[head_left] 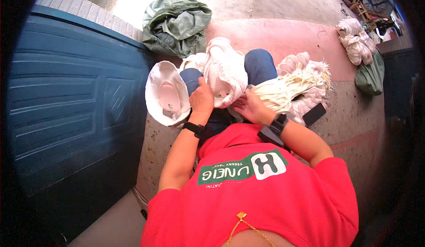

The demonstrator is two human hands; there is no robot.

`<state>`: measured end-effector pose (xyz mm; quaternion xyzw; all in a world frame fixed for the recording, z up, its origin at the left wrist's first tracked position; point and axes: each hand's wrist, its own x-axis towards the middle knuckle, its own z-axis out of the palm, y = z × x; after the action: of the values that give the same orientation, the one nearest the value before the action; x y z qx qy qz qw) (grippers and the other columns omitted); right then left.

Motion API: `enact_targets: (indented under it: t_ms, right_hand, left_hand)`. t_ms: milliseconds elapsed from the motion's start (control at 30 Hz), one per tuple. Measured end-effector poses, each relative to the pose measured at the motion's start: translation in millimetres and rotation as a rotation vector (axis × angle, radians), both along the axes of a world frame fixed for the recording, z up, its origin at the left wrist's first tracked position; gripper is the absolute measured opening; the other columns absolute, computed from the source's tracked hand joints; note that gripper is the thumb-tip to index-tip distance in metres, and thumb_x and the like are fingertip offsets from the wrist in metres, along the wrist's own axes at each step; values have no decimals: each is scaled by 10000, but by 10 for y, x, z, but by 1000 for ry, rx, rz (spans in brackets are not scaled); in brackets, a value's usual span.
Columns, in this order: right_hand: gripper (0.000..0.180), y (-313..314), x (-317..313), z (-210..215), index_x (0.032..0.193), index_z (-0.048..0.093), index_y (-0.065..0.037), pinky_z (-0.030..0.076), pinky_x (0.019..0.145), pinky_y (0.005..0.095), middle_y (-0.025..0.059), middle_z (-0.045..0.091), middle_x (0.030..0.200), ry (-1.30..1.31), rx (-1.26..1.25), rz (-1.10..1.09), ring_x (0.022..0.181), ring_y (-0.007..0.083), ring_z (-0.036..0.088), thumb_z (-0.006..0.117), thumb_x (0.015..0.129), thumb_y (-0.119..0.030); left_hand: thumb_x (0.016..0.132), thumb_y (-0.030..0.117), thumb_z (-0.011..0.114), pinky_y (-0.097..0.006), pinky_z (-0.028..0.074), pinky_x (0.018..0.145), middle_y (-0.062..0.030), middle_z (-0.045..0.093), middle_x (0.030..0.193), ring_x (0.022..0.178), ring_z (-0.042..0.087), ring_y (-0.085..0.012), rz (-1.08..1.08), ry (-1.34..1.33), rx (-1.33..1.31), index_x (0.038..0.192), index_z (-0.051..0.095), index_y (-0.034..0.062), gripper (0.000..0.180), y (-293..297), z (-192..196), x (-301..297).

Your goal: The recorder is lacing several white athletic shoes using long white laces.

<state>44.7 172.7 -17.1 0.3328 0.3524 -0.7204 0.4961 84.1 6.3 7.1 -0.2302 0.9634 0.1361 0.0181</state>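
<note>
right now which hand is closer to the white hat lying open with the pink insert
Left. The left hand is just beside the open white hat; the right hand is farther off, across the lap.

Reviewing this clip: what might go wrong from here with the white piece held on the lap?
1. The white fabric piece is held by left hand and right hand over the knees; a loose grip may let it slide to the floor.
2. The white hat leans beside the left knee and might tip over.
3. The cream bundle sits near the right elbow and may get knocked.
</note>
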Motion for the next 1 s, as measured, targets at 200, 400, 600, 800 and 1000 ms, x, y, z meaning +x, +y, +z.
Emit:
enact_targets:
  t_ms: [200, 400, 600, 800, 1000]
  right_hand:
    - [288, 73, -207, 543, 1011, 502, -24, 447, 717, 337, 126, 551, 908, 1597, 681, 438, 840, 276, 539, 547, 786, -199]
    - [296, -9, -579, 103, 967, 508, -16, 433, 710, 393, 179, 521, 927, 1665, 780, 862, 853, 333, 521, 569, 752, -211]
    - [303, -112, -376, 240, 978, 477, 3, 452, 659, 366, 165, 528, 914, 1928, 848, 775, 806, 314, 540, 549, 761, -195]
    - [275, -71, -556, 25, 1013, 443, 34, 431, 575, 424, 200, 533, 766, 1967, 666, 684, 674, 352, 540, 471, 759, -67]
    - [235, -148, -566, 122, 948, 482, 7, 447, 590, 425, 176, 557, 736, 1867, 688, 966, 696, 344, 558, 502, 737, -95]
  left_hand:
    - [872, 288, 380, -505, 435, 574, -236, 575, 651, 633, 567, -407, -1, -44, 100, 1013, 364, 25, 298, 161, 73, -72]
    - [864, 264, 401, -514, 415, 629, -288, 555, 723, 709, 538, -449, -91, -154, 274, 963, 397, -28, 308, 48, 114, -30]
    - [833, 181, 397, -501, 440, 670, -303, 555, 747, 749, 556, -437, 6, -65, 313, 824, 469, -58, 250, -51, -166, -121]
    - [840, 215, 414, -487, 432, 665, -283, 552, 740, 742, 546, -428, -64, -72, 365, 750, 491, -43, 285, -76, -174, -135]
    - [833, 252, 446, -497, 435, 651, -261, 566, 737, 728, 551, -425, -97, -30, 327, 789, 505, -10, 272, -112, -87, -125]
